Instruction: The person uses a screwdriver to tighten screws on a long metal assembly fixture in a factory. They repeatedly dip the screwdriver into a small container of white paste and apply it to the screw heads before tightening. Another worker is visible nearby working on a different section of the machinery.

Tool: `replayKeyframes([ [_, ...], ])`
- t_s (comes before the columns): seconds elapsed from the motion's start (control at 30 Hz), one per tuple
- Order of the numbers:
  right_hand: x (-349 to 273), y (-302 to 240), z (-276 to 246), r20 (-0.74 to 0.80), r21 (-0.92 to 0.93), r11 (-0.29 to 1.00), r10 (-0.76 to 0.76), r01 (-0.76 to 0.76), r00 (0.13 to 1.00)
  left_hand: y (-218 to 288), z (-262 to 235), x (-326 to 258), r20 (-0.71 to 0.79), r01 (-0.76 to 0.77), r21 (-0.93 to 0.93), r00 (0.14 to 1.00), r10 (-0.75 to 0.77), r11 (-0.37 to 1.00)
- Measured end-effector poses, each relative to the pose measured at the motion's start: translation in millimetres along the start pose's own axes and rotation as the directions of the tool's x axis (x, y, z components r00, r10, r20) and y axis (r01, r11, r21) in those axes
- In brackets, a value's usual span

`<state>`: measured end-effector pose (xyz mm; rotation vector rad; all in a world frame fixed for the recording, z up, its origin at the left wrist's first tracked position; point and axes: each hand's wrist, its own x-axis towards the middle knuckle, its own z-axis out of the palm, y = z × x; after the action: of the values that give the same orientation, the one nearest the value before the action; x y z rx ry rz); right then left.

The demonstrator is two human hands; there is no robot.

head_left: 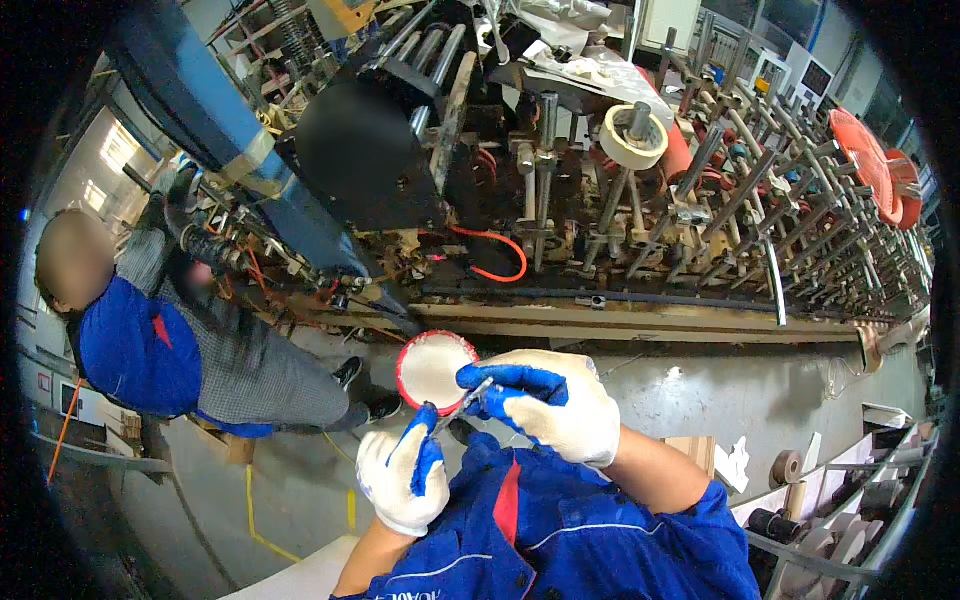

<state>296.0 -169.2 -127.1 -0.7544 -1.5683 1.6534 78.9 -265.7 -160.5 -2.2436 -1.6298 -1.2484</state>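
Both of my hands wear white knit gloves with blue coated palms and fingers, and they are close together in front of my blue work jacket. My right hand (pixel 545 405) is closed in a pinch around a small thin greyish piece (pixel 472 397), its kind too small to make out. At that piece's lower end, the thumb and fingertips of my left hand (pixel 408 470) come together around it. Just beyond the hands, at floor level, is a round red-rimmed bucket (pixel 402 372) with a cream-coloured top or filling.
A long machine (pixel 640 315) with several upright metal rods runs across the far side. A tape roll (pixel 650 150) hangs on one rod; orange-red discs (pixel 862 160) are at right. A blue post (pixel 215 110) and another person (pixel 150 340) are at left. Shelves (pixel 850 535) with rolls stand at lower right.
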Motion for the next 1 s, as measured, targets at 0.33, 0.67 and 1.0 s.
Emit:
replayKeyframes([
  [0.33,-4,29,6,-0.302,-0.11,0.991,0.037,-0.074,0.952,2,0,-7,-0.033,-0.177,0.305,0.98,0.196,0.936],
  [0.67,1,45,-10,-0.147,-0.104,0.994,-0.055,0.04,0.988,-1,13,-24,0.592,0.588,-0.65,0.789,-0.165,0.482],
  [1.0,23,49,-7,-0.13,-0.479,0.855,-0.295,0.2,0.947,-17,38,-25,0.429,0.295,-0.296,0.891,-0.15,0.908],
])
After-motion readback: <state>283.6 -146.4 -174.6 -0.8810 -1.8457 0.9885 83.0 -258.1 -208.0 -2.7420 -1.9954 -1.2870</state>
